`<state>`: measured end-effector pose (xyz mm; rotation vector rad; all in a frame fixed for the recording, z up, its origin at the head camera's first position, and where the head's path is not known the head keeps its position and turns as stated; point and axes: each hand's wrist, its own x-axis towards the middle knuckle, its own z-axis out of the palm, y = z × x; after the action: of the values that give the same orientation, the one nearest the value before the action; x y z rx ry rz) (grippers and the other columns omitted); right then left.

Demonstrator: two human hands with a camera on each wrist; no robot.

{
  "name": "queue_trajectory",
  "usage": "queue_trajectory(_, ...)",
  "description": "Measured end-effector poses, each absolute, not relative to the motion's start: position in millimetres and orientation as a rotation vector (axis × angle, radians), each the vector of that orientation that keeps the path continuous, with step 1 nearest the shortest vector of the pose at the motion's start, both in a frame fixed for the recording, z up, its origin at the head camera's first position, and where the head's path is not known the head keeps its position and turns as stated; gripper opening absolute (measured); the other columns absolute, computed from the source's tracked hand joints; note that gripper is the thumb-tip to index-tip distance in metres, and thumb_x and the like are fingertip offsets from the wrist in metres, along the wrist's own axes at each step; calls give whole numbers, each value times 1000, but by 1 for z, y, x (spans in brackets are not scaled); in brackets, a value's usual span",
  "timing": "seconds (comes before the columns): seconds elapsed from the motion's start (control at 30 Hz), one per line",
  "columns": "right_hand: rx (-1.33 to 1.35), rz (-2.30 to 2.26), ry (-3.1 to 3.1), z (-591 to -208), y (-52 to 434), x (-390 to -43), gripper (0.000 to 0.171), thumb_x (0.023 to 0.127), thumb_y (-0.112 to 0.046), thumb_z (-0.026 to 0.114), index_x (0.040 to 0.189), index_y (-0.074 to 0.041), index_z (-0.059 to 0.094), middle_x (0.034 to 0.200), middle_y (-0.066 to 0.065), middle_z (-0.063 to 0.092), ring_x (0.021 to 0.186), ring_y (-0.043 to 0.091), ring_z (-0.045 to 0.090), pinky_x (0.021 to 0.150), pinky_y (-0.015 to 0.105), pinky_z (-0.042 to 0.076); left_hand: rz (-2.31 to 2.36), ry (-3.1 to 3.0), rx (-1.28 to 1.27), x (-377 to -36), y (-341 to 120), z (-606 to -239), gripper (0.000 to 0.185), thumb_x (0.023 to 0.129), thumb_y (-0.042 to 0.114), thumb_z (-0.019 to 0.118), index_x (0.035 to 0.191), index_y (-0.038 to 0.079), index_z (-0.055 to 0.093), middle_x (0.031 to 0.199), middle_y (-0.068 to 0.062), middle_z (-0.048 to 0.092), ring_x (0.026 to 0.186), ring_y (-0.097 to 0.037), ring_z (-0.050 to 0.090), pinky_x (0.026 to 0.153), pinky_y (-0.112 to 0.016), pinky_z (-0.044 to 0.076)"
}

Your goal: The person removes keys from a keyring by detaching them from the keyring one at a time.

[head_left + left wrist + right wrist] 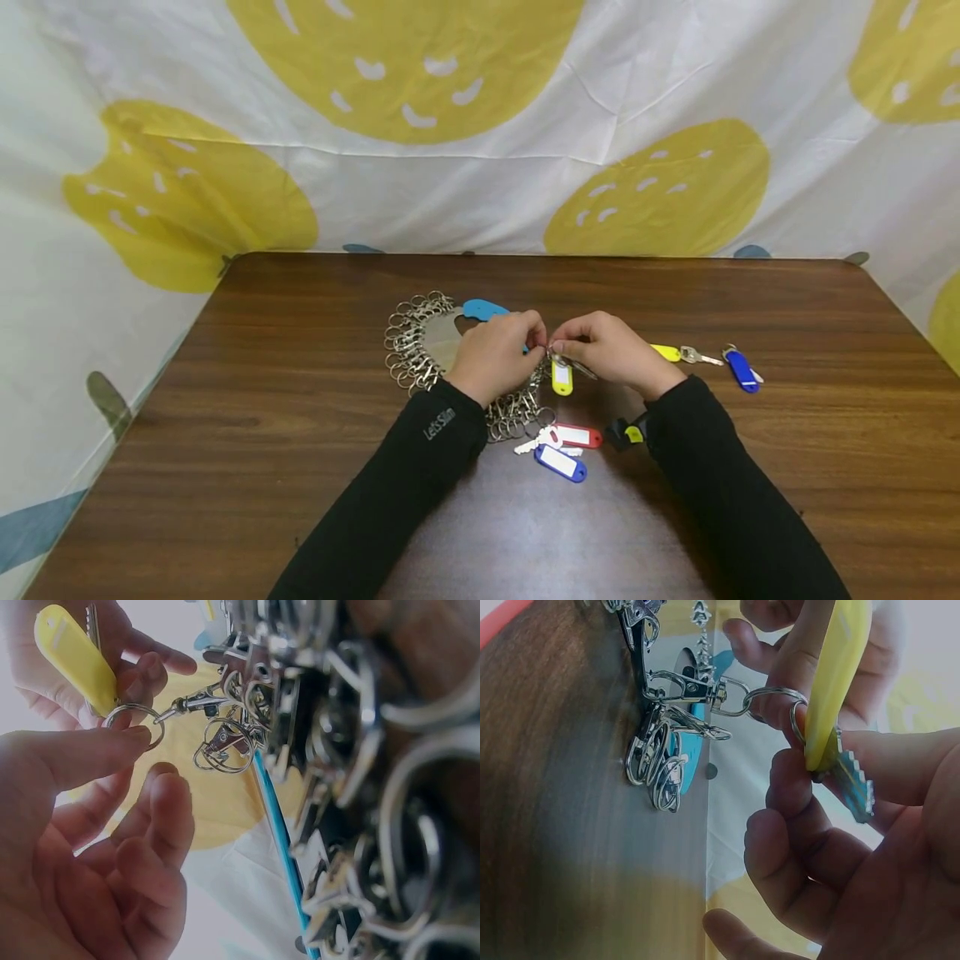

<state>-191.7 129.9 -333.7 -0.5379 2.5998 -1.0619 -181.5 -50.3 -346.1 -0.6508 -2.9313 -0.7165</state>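
My left hand (495, 354) pinches a metal split ring (162, 729) between thumb and finger. That ring hangs from a swivel clip (697, 690) on a large key ring holder with a flat metal plate (441, 337), a blue handle (483, 309) and many clips round its edge. Opposite, my right hand (611, 354) holds a yellow key tag (840, 675) and its key (855, 787) against the same ring. Whether the tag's small loop is threaded onto the split ring, I cannot tell.
Nearer me on the wooden table (225, 433) lie a red key tag (577, 436) and a blue key tag (560, 463) with keys. Right of my right hand are a yellow tag (666, 353) with a key (701, 357) and another blue tag (741, 371). A patterned cloth (480, 192) hangs behind.
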Motion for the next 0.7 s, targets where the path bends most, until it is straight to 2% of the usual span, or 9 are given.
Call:
queue_trajectory(0.37, -504, -1099, 2561, -335, 132, -193, 22, 96, -15, 53, 101, -4, 71, 98, 10, 68, 82, 16, 54, 71, 27, 43, -651, -2958, -667, -183, -51, -346, 6, 91, 26, 60, 88, 20, 61, 77, 8, 60, 67, -8, 56, 59, -27, 42)
queue_trajectory(0.7, -494, -1013, 2678, -336, 129, -193, 20, 96, -16, 54, 100, -7, 71, 88, 7, 66, 69, 16, 50, 62, 28, 40, -597, -2977, -700, -182, -50, -345, 10, 94, 25, 58, 86, 20, 54, 80, 4, 60, 71, -13, 57, 62, -34, 44)
